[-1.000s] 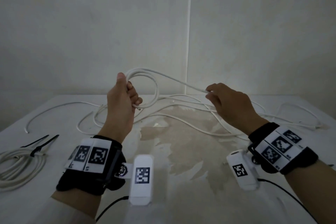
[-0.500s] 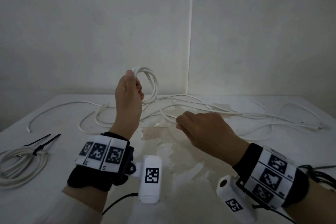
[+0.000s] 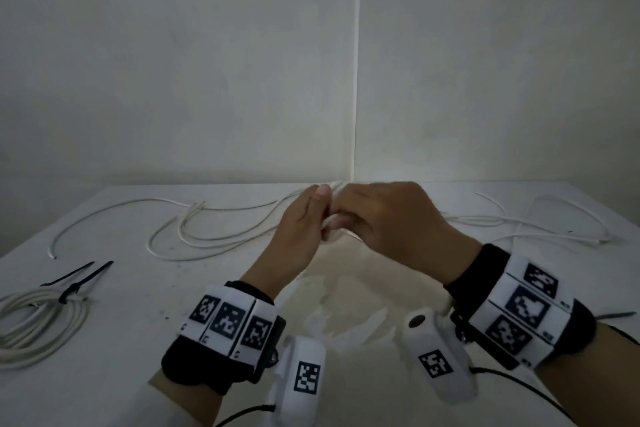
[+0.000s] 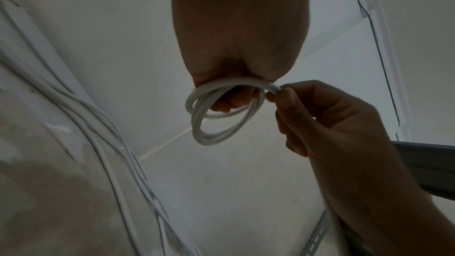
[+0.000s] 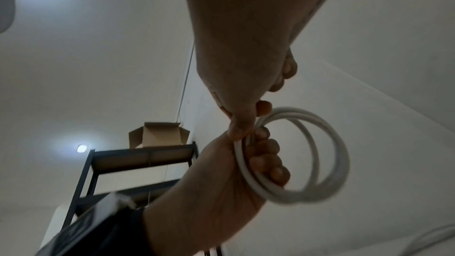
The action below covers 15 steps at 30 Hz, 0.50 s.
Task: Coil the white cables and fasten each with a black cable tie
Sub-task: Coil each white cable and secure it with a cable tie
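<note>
My left hand (image 3: 311,215) is raised over the table's middle, its fingers curled round a small coil of white cable (image 4: 216,124). My right hand (image 3: 349,215) meets it from the right and pinches the cable strand at the coil's top. In the left wrist view the right hand (image 4: 278,92) pinches just beside the left hand (image 4: 229,102). The right wrist view shows the coil (image 5: 320,153) of about three loops in the left hand (image 5: 261,155). Loose white cables (image 3: 207,239) trail across the table. From the head view the hands hide most of the coil.
A finished cable coil (image 3: 38,322) bound with a black tie (image 3: 69,295) lies at the table's left edge, with spare black ties (image 3: 79,270) behind it. More loose cable (image 3: 554,229) lies at the far right. A dark shelf with a cardboard box (image 5: 160,133) stands behind.
My right hand rose from the table and came left to the left hand, bringing a length of cable to the coil. The left hand with the coil dropped slightly.
</note>
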Tool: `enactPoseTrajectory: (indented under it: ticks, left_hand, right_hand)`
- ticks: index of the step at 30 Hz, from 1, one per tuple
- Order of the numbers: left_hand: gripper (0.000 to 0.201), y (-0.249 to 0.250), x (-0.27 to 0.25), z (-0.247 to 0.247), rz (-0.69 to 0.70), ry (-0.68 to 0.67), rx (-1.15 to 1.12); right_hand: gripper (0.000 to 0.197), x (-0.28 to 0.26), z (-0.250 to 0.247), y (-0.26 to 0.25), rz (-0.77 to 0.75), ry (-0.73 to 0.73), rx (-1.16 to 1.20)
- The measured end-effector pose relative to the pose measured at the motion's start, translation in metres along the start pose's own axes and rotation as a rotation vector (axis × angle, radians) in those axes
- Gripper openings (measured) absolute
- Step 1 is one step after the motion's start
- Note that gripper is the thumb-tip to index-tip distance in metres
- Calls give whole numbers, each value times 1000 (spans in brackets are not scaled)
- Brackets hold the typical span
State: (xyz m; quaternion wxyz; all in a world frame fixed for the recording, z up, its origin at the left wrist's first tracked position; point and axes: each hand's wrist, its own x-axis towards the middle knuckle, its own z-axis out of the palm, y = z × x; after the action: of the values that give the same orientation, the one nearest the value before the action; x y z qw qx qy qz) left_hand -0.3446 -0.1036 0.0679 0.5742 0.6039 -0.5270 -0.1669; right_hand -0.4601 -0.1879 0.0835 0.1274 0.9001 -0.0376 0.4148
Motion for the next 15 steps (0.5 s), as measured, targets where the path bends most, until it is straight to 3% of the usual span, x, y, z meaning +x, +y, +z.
enactPoseTrajectory:
  ticks: [6,11,15]
  left_hand:
    - [39,12,3,4,-266,-126,-191]
    - [44,10,2,1,-350,-146,-203]
    - [45,9,3,1,-367,-184,-193]
  right_hand:
    - [22,8,0,17,-74,79,-47]
    - [21,5,1,34,-43,81,-163]
    - [19,2,5,31,38,-2,-18]
